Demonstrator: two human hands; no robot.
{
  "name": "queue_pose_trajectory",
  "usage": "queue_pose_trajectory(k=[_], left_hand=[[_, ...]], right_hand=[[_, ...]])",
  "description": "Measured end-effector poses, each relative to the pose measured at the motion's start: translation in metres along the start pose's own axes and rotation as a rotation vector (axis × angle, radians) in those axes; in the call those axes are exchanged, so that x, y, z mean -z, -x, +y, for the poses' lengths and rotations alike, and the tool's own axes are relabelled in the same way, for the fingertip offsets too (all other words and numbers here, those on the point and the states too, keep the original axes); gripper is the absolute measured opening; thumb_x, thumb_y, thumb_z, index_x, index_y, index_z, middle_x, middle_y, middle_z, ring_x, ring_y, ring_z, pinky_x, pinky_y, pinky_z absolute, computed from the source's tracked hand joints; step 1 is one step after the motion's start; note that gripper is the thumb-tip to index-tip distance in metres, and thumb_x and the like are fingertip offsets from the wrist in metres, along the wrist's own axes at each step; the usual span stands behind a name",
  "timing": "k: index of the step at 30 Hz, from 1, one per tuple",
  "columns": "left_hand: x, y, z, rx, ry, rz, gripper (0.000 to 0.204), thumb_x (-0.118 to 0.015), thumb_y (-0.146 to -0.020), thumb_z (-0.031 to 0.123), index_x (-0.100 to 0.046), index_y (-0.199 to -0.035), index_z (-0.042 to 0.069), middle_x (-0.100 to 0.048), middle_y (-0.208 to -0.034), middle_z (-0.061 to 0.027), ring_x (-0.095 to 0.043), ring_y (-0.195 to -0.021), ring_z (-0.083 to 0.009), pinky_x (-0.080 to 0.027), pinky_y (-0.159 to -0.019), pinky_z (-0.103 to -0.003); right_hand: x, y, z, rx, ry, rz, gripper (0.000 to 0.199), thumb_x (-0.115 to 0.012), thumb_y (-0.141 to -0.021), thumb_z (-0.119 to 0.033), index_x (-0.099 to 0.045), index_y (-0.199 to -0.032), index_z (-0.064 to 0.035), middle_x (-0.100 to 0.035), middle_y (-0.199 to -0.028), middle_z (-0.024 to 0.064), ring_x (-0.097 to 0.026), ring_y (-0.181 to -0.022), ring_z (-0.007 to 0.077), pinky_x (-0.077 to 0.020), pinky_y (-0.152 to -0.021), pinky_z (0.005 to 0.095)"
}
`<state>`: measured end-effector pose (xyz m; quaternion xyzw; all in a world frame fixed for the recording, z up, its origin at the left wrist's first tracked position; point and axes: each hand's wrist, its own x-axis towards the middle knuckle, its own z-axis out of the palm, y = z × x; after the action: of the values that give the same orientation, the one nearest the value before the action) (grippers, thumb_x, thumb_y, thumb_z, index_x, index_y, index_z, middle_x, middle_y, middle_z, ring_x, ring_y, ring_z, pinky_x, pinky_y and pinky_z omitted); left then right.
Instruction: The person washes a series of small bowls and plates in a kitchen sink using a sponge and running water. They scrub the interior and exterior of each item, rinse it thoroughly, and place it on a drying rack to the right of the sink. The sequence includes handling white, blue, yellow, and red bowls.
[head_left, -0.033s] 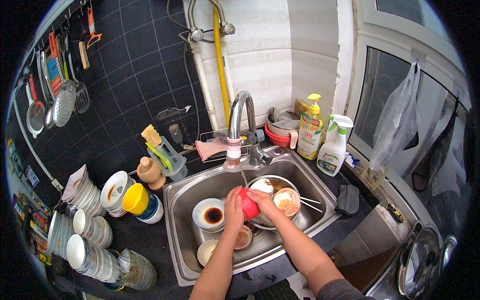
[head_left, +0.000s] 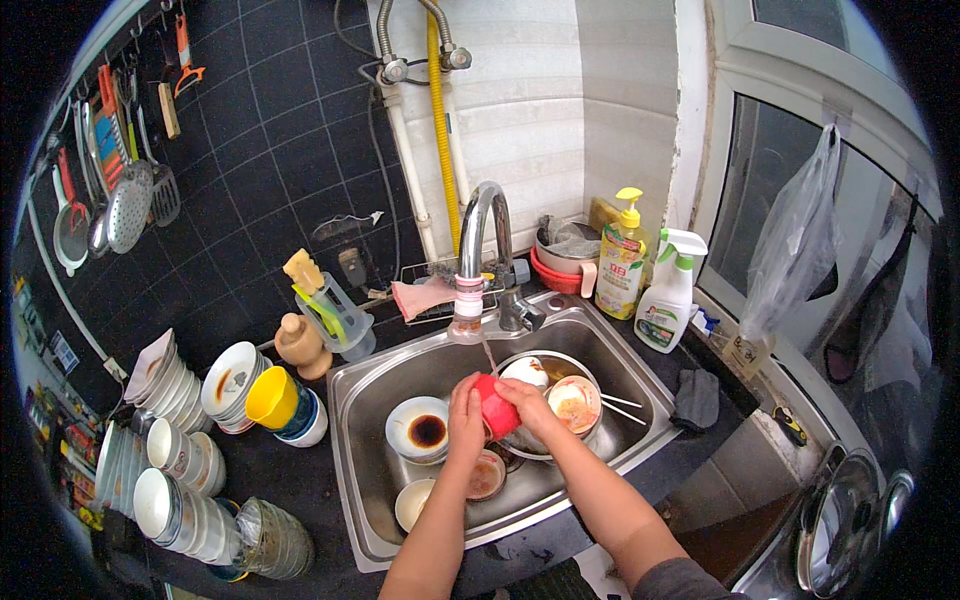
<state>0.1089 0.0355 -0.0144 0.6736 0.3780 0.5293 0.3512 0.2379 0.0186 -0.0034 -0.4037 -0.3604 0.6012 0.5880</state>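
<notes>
Both of my hands are over the middle of the sink, closed around a small red bowl. My left hand grips its left side. On the other side, my right hand has its fingers over the rim. A thin stream of water runs from the faucet beside the bowl. Left of my hands lies a white bowl with dark brown liquid. To their right, a round metal basin holds dirty bowls and a pair of white chopsticks. Partly behind my left forearm are a brownish bowl and a cream bowl.
Stacked bowls and a yellow cup crowd the left counter. A pump bottle, a white spray bottle and a grey cloth stand or lie at the right. Utensils hang on the left wall.
</notes>
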Motion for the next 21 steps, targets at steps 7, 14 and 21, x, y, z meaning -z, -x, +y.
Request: queue_pose_trajectory(k=[7, 14, 21], left_hand=[[-0.003, 0.009, -0.001, 0.648, 0.974, -0.173, 0.055, -0.05, -0.087, 0.039, -0.032, -0.128, 0.007, -0.047, -0.122, -0.0112, -0.051, -0.108, -0.0259, -0.043, -0.089, -0.045], [-0.003, 0.006, 0.005, 0.452, 0.88, -0.038, 0.048, -0.068, -0.074, 0.009, -0.04, -0.112, 0.003, -0.052, -0.112, -0.0131, -0.054, -0.1, -0.0207, -0.044, -0.088, -0.038], [-0.01, 0.015, 0.016, 0.134, 0.141, 0.097, 0.05, -0.075, -0.061, 0.008, -0.041, -0.098, 0.003, -0.053, -0.098, -0.0121, -0.054, -0.091, -0.0194, -0.043, -0.081, -0.031]], right_hand=[[0.016, -0.008, -0.004, 0.045, -0.478, 0.058, 0.029, -0.048, -0.088, -0.026, -0.054, -0.105, -0.0036, -0.061, -0.103, 0.0091, -0.058, -0.093, 0.019, -0.0451, -0.085, 0.0339], [0.017, -0.016, 0.004, 0.039, -0.18, 0.277, 0.032, -0.044, -0.09, -0.028, -0.054, -0.109, -0.0048, -0.058, -0.107, 0.0075, -0.056, -0.097, 0.0166, -0.042, -0.086, 0.0302], [-0.003, -0.002, -0.004, 0.523, 0.64, 0.141, 0.032, -0.041, -0.091, -0.023, -0.056, -0.115, -0.0085, -0.049, -0.121, 0.0129, -0.045, -0.112, 0.0244, -0.0326, -0.096, 0.0319]])
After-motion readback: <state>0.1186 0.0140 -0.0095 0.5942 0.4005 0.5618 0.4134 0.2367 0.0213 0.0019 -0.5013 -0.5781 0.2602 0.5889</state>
